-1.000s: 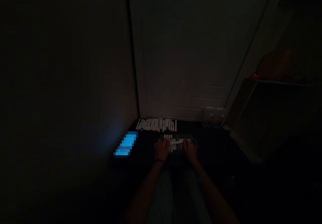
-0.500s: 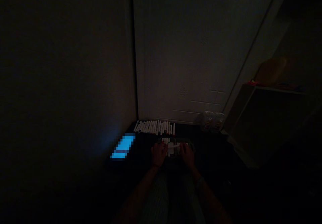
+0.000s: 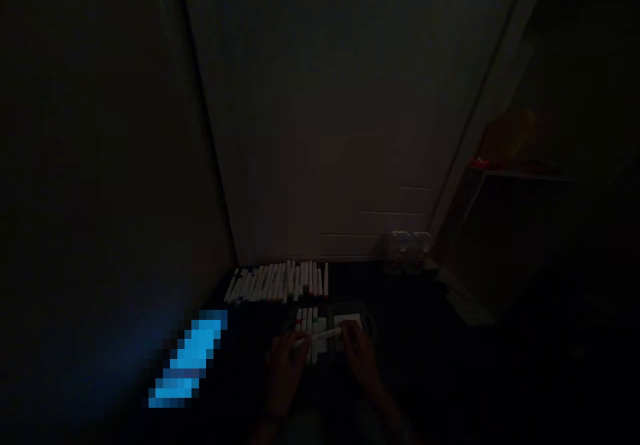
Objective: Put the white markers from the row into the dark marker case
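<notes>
A white marker [image 3: 326, 334] spans between my two hands, its right end slightly higher. At its left end, the fingers of my left hand [image 3: 287, 363] are closed on it. My right hand [image 3: 358, 350] pinches the other end. Beneath them lies a clear-looking case [image 3: 371, 320] with compartments, partly covered by my hands. Several white markers [image 3: 308, 317] with coloured marks near their ends stand side by side in its left part. A pale flat piece [image 3: 349, 320] shows in the right part; darkness hides what it is.
Behind the case, a row of many white markers [image 3: 280, 282] lies along the wall [image 3: 310, 192]. A lit, blurred-out screen [image 3: 193, 355] is at the left. Two clear containers [image 3: 411, 252] stand at the back right, beside a dark cabinet [image 3: 520, 232] with objects on top.
My view has shifted, so the dark tabletop and hands sit lower and further left. The marker stays between both hands, now more tilted, with more of it showing.
</notes>
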Demonstrator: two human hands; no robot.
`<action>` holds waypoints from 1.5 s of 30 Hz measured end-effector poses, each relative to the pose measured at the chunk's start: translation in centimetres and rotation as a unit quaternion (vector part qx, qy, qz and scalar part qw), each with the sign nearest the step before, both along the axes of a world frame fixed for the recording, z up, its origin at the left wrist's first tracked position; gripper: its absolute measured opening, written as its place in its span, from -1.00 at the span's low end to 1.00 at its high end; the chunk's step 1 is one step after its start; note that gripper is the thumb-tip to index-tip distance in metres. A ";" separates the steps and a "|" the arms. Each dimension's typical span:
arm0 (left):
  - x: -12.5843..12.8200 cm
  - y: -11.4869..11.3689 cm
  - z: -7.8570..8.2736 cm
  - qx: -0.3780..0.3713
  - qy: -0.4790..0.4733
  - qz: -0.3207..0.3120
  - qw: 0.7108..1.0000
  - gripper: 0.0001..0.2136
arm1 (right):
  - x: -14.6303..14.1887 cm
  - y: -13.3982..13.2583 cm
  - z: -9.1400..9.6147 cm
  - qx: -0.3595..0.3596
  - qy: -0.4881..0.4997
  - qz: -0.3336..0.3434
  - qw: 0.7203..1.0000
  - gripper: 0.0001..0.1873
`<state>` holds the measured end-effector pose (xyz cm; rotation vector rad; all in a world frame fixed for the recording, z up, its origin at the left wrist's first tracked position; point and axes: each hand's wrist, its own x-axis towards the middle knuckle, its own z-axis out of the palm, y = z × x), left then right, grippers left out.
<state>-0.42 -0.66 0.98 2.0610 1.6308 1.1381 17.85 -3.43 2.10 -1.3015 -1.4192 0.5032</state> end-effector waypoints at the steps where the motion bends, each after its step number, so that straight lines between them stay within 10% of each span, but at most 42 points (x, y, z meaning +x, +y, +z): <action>1: -0.2 0.1 0.0 -0.005 -0.007 -0.007 1.000 -0.78 | 0.0 0.0 0.0 0.003 0.005 0.003 1.000 -0.68; 34: 0.6 -1.8 1.5 -0.024 0.000 0.028 0.999 -0.82 | 0.4 -0.8 -0.1 -0.042 -0.048 0.008 0.998 -0.72; 45: -0.6 -0.2 2.7 -0.003 0.060 0.006 0.998 -0.76 | 1.5 -0.7 -1.0 -0.030 0.074 -0.129 0.988 -0.68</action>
